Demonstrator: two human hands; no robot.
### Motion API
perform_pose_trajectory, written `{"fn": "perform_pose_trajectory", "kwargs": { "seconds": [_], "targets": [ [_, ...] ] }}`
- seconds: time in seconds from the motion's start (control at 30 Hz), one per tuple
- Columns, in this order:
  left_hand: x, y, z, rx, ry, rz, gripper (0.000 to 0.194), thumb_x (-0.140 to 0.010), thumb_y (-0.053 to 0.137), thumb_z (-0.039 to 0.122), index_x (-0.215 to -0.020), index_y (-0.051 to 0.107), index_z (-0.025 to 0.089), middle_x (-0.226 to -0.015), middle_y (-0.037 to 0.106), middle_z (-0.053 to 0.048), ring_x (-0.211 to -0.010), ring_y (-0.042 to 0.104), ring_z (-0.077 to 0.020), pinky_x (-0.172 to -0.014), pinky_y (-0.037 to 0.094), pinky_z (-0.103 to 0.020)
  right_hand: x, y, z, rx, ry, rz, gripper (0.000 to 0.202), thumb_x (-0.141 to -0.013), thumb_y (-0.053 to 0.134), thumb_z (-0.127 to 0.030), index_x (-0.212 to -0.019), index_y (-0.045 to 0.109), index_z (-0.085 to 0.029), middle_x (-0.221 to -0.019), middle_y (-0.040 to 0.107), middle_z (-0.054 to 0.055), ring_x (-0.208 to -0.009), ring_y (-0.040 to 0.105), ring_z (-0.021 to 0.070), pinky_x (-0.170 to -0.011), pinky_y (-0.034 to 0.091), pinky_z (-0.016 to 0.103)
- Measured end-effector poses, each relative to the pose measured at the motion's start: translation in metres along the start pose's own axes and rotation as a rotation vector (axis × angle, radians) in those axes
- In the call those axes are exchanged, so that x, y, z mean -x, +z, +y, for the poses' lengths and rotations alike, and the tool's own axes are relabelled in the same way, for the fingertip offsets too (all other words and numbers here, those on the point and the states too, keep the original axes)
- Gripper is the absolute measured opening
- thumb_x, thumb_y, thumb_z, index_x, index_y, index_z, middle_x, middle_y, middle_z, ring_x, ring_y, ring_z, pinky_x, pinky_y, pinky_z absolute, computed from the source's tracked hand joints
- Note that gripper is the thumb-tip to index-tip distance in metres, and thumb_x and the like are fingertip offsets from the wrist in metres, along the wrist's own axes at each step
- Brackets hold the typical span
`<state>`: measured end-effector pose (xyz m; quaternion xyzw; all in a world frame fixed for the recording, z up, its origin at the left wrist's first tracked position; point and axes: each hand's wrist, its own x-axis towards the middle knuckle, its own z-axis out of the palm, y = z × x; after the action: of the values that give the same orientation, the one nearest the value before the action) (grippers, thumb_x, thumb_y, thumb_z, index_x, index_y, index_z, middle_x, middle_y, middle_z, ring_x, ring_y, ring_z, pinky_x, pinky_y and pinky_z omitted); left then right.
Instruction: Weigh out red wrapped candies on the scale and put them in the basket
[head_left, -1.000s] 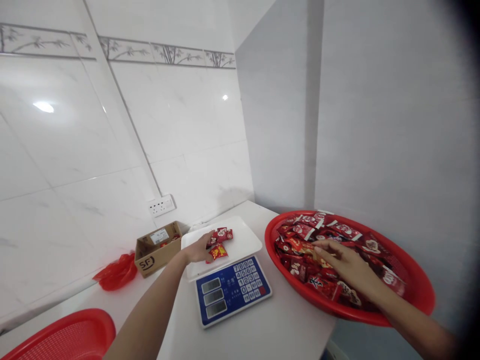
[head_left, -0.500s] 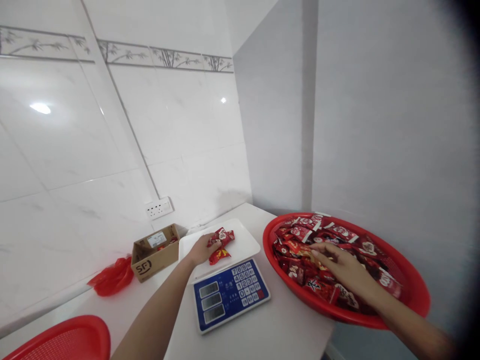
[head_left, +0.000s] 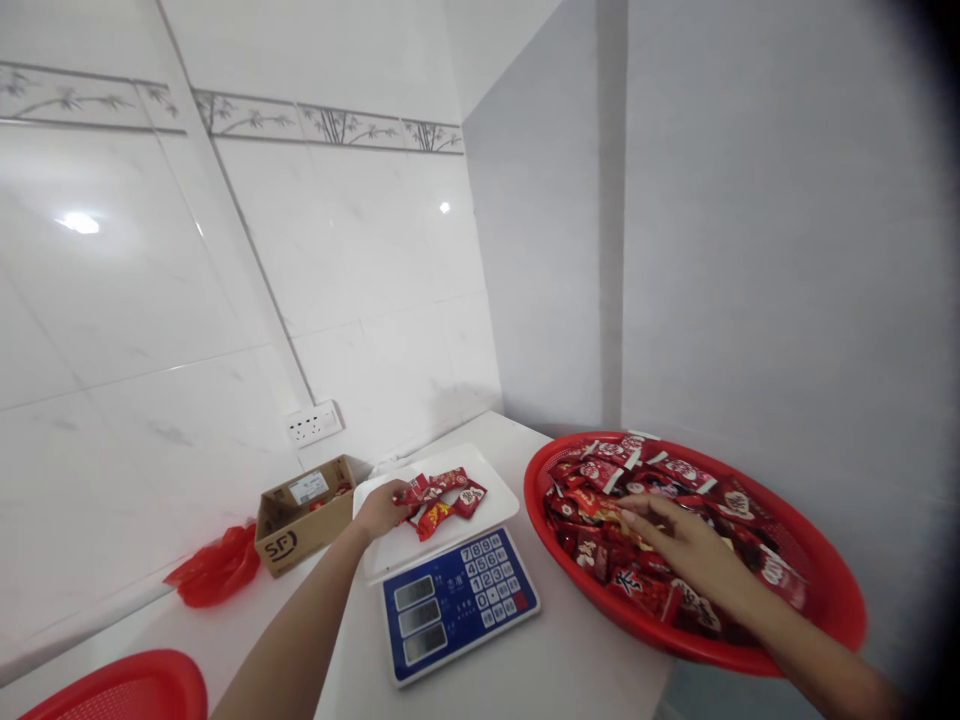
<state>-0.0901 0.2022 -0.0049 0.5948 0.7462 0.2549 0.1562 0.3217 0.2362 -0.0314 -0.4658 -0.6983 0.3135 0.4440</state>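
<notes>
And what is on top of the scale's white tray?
Several red packets lie there, the left hand touching one. What hand and packets cover cannot be seen.

The large basket (head_left: 846, 610) at the right of the frame was made of smooth plastic with a soft gloss. The packets (head_left: 641, 592) inside it had shiny, wrinkled film. In the lower centre, the scale plate (head_left: 491, 475) looked like smooth plastic. At the lower left, the carton (head_left: 322, 530) was of matt cardboard, and the bag (head_left: 217, 568) of thin, crumpled plastic. The tiles (head_left: 150, 280) at the upper left were glossy.
</notes>
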Motion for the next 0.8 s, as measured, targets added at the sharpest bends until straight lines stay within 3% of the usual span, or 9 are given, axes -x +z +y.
{"fn": "perform_pose_trajectory", "kwargs": {
  "seconds": [0.27,0.4,0.47,0.53,0.6,0.7,0.8],
  "targets": [
    [0.004,-0.009,0.011,0.014,-0.093,0.006,0.032,-0.071,0.051,0.028,-0.101,0.056,0.017,-0.076,0.065,-0.002,-0.065,0.059,-0.0144,-0.057,0.044,-0.023,0.002,-0.002,-0.01,0.003,-0.031,0.023,0.041,-0.068,0.053,-0.06,-0.082,0.065,-0.023,-0.075,0.07,0.003,-0.069,0.064,0.021,-0.062,0.053,0.031],
    [0.003,-0.01,0.007,-0.043,-0.092,-0.002,0.036,-0.072,0.052,0.038,-0.1,0.058,0.017,-0.078,0.066,-0.005,-0.073,0.062,-0.019,-0.065,0.047,-0.027,0.002,-0.002,-0.012,0.004,-0.028,0.022,0.042,-0.068,0.053,-0.061,-0.081,0.065,-0.023,-0.073,0.069,0.003,-0.068,0.064,0.0211,-0.062,0.053,0.031],
    [0.002,-0.005,0.005,-0.096,-0.072,0.02,0.044,-0.073,0.052,0.047,-0.106,0.057,0.019,-0.091,0.066,-0.008,-0.088,0.06,-0.0229,-0.078,0.046,-0.033,0.001,-0.001,-0.008,0.007,-0.037,0.019,0.042,-0.068,0.053,-0.061,-0.082,0.065,-0.023,-0.075,0.07,0.003,-0.07,0.064,0.0217,-0.062,0.053,0.032],
    [0.0,0.003,0.005,-0.14,-0.045,0.047,0.055,-0.075,0.048,0.054,-0.119,0.05,0.022,-0.115,0.059,-0.01,-0.112,0.05,-0.0255,-0.094,0.037,-0.037,0.0,-0.001,-0.003,0.02,-0.045,0.016,0.041,-0.07,0.052,-0.059,-0.084,0.065,-0.023,-0.078,0.07,0.003,-0.071,0.064,0.0217,-0.064,0.053,0.032],
    [0.0,0.013,0.009,-0.167,-0.034,0.042,0.064,-0.076,0.043,0.061,-0.13,0.04,0.027,-0.137,0.042,-0.01,-0.13,0.03,-0.0279,-0.103,0.027,-0.044,-0.001,-0.001,0.003,0.042,-0.04,0.009,0.039,-0.072,0.052,-0.057,-0.087,0.064,-0.023,-0.081,0.07,0.003,-0.073,0.064,0.0216,-0.064,0.053,0.032],
    [0.0,0.029,0.02,-0.196,-0.035,-0.024,0.071,-0.073,0.037,0.07,-0.134,0.032,0.033,-0.149,0.02,-0.01,-0.136,0.01,-0.0348,-0.101,0.018,-0.061,-0.001,-0.001,0.007,0.067,-0.027,0.002,0.04,-0.073,0.05,-0.057,-0.089,0.063,-0.023,-0.083,0.07,0.003,-0.074,0.064,0.022,-0.061,0.052,0.032],
    [0.0,0.038,0.033,-0.269,-0.01,-0.095,0.076,-0.07,0.031,0.075,-0.135,0.029,0.036,-0.15,0.018,-0.011,-0.136,0.008,-0.0383,-0.097,0.014,-0.068,0.0,-0.001,0.008,0.076,-0.035,-0.003,0.041,-0.074,0.049,-0.058,-0.089,0.063,-0.023,-0.082,0.07,0.002,-0.073,0.063,0.0215,-0.062,0.052,0.032]
  ]
}}
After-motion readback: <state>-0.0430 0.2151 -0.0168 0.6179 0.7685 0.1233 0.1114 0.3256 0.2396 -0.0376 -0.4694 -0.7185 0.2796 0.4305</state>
